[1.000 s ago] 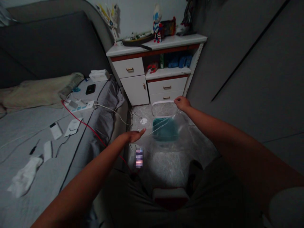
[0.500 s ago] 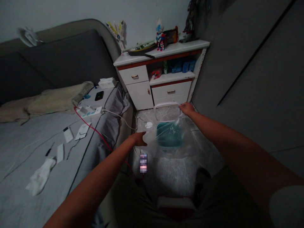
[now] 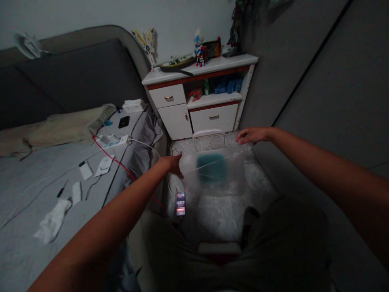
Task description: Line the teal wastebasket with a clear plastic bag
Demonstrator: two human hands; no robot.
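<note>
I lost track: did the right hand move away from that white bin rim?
Yes. The right hand shifted rightward from the bin rim, toward the grey wall.

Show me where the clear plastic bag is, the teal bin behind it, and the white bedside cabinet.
clear plastic bag [image 3: 234, 178]: head view, on its lower right face.
teal bin [image 3: 212, 167]: head view, on its body seen through the bag.
white bedside cabinet [image 3: 169, 97]: head view, on its upper left drawer front.
</note>
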